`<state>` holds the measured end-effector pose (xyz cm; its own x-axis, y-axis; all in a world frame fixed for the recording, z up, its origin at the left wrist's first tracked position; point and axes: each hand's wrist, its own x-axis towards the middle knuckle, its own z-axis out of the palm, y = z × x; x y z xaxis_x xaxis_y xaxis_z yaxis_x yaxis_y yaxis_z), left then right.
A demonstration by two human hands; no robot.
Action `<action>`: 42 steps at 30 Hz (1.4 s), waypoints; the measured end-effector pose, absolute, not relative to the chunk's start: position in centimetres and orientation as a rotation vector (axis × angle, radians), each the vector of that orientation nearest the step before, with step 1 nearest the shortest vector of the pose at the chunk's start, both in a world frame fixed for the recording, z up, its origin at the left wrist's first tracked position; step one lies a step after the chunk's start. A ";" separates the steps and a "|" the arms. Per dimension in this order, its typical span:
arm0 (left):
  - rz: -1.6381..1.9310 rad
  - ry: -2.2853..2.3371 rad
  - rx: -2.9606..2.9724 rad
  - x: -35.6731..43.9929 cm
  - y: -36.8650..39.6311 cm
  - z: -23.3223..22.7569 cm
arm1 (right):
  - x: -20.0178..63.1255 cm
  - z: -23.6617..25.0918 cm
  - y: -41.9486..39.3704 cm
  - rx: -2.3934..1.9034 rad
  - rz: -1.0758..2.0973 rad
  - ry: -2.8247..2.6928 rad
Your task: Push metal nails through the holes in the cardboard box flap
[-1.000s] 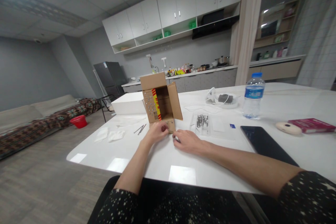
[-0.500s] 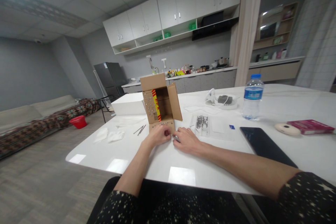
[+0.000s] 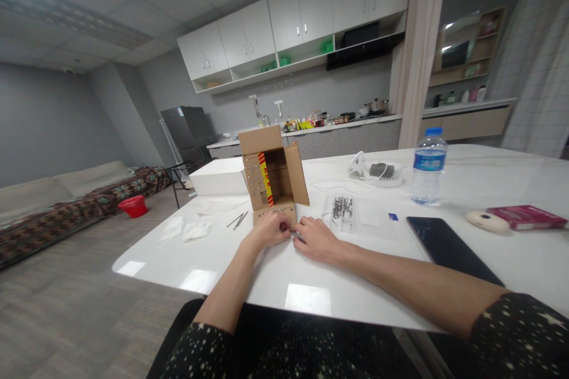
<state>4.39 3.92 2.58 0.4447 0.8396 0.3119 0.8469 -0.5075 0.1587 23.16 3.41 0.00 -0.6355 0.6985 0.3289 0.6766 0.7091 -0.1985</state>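
Change since the earlier frames: both hands have drawn closer together at the foot of the box; nothing else on the table has shifted.

1. Folded white wipes (image 3: 186, 230), flat near the left table edge, well apart from the hands.
2. Two thin dark rods (image 3: 237, 219), loose just left of the box.
3. White flat carton (image 3: 219, 175), behind and left of the box.
4. Cardboard box (image 3: 272, 174), on its side with the opening toward the person, flaps spread; rows of small metal studs show on the left flap and the lower flap, which lies flat on the white table (image 3: 306, 296), probably so it can be worked from above.
5. Left hand (image 3: 268, 230), fingers curled at the lower flap's front edge, pinching something small and dark; what it is cannot be told.
6. Right hand (image 3: 316, 238), resting on the table, touching the left, fingertips closed on a slim metal piece (image 3: 297, 235).
7. Clear tray of metal pins (image 3: 342, 208), just right of the hands, within easy reach.
8. Water bottle (image 3: 428, 166), upright, farther right.
9. Dark tablet (image 3: 444, 240), flat.
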 end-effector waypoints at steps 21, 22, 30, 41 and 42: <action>-0.676 -1.595 -2.547 3.8 4.3 2.3 | 23.2 0.2 3.2 -1.070 0.096 -2.576; -0.703 -1.623 -2.489 3.6 4.3 2.5 | 23.2 0.2 3.2 -1.070 0.091 -2.577; -0.708 -1.921 -2.043 2.4 4.6 2.8 | 23.1 0.4 3.1 -1.074 0.070 -2.591; -0.540 -2.087 -1.945 2.3 4.5 2.9 | 23.1 0.0 3.4 -1.053 0.060 -2.592; -0.541 -2.088 -1.947 2.2 4.6 2.9 | 23.1 0.0 3.4 -1.050 0.059 -2.593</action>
<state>2.21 4.60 2.90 -0.0870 0.9061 0.4140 0.9931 0.0462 0.1076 23.09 3.41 0.01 -0.6681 0.6824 0.2965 0.6682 0.7256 -0.1643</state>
